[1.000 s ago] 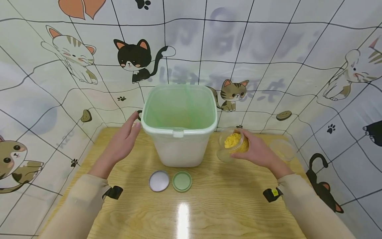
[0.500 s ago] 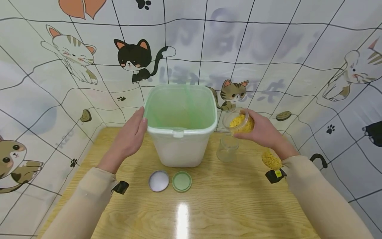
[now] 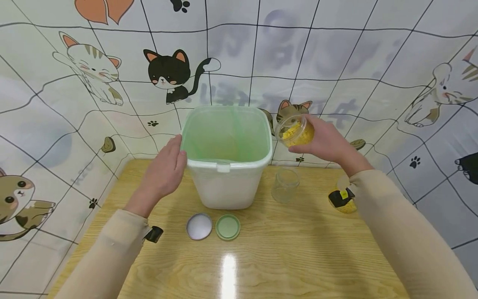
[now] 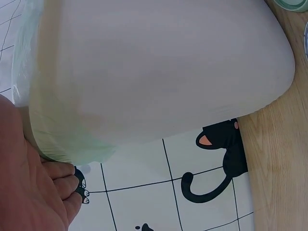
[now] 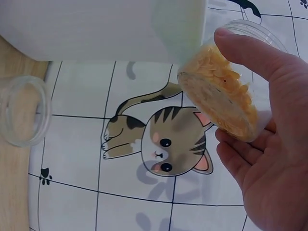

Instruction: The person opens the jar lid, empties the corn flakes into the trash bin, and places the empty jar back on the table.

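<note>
While my left hand (image 3: 163, 171), fingers nearly straight, rests against the bin (image 3: 228, 187) — likely to steady it — my right hand (image 3: 326, 140) grips the jar (image 3: 308, 132) of yellow bits (image 5: 219, 72) just right of the rim (image 3: 246, 165), its mouth tilted binward, perhaps for pouring.

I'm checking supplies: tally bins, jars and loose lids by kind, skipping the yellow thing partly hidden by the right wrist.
Bins: 1 (white bin)
Jars: 2 (held jar, standing jar)
Loose lids: 2 (white lid, green lid)
Total: 5
</note>
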Demonstrator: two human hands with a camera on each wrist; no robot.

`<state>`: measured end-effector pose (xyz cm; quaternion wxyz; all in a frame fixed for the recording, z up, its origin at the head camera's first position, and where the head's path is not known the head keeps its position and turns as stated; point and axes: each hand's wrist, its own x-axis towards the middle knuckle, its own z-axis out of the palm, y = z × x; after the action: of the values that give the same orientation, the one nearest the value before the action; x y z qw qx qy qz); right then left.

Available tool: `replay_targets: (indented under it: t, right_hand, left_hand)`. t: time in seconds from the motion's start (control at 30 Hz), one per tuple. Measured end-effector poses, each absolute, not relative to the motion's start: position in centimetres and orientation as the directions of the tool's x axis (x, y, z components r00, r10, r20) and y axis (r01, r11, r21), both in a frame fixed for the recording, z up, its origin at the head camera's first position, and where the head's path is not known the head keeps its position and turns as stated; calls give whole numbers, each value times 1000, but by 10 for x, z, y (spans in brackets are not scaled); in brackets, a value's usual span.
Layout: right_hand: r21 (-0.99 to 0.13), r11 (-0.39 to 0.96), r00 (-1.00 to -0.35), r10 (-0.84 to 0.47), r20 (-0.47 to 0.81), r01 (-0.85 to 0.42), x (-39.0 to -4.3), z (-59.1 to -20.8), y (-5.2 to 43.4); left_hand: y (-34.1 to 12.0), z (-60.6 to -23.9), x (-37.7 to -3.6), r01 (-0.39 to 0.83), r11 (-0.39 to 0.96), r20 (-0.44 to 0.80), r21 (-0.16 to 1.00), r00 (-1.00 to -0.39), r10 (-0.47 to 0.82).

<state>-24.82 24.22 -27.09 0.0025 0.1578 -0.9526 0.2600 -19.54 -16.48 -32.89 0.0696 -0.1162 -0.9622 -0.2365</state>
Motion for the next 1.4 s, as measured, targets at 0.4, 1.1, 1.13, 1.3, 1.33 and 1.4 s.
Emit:
replay_targets:
  t: [0.4,1.1,1.13,1.3,1.33,1.4]
  right_hand:
    - [-381,864,-942,-329,71,-330,-265,-242,216]
    - [-211,895,-920,-382,89,-393,-283,-233,174]
    - [-200,896,-918,-385,91,-396,-282,-233,173]
    - [-105,907,-913,-400,84,-407,-282,-226,165]
    - [-87,907,-911,-405,81,-411,-282,-225,163]
    - [-63,908,-909,-410,75,-414,-283,-223,160]
  left_hand:
    - [-161,-334,-198,262,866,210,427,-960,186]
    - [-161,-336,-197,258,860,231,440,-958,170]
    - [-161,-336,-197,258,860,232,440,-958,169]
    - [-161,-335,-197,260,861,232,438,-958,171]
    - [-161,-335,-197,259,861,231,437,-958,171]
    - [-161,-335,-196,257,862,227,437,-959,171]
